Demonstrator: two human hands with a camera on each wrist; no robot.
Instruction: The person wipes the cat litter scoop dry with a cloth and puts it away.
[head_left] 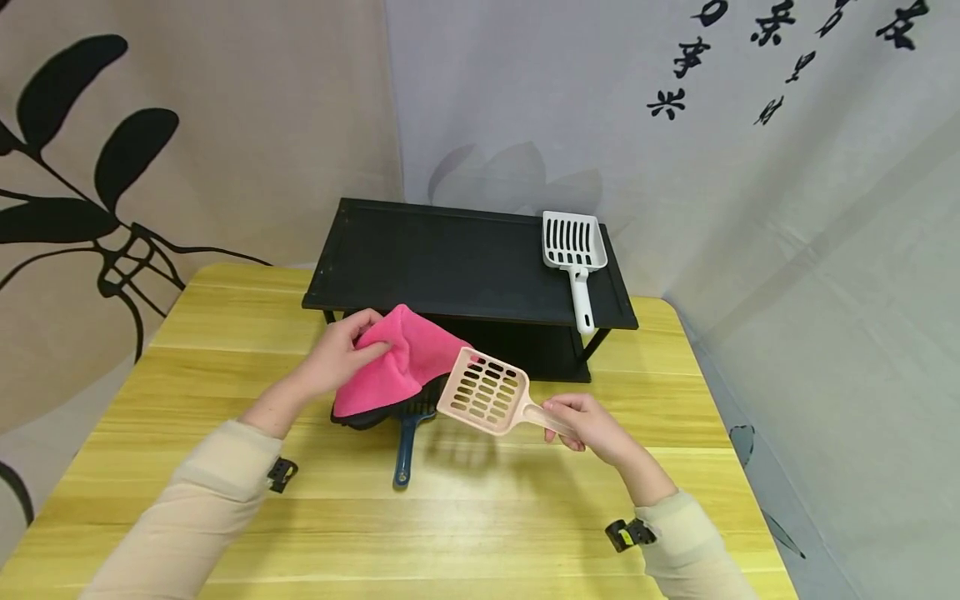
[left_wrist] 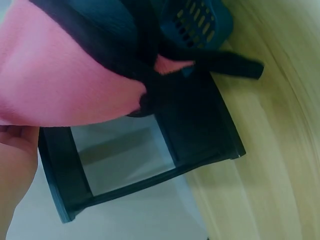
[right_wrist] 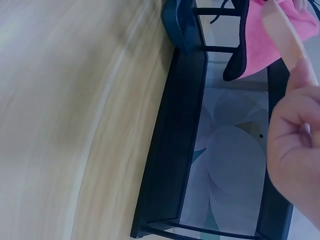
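Observation:
My left hand pinches a pink cloth item with black edging, holding it up in front of the black shelf. The left wrist view shows its pink fabric and a dark strap; its full shape is hidden by folds. By the handle, my right hand grips a beige litter scoop, raised over the table with its slotted head close to the cloth. Below the cloth a blue litter scoop lies with its handle toward me; the cloth partly covers its head.
A two-tier black shelf stands at the back of the wooden table. On its top right lies a white litter scoop, the handle reaching over the front edge. Fabric curtains hang behind and at the right.

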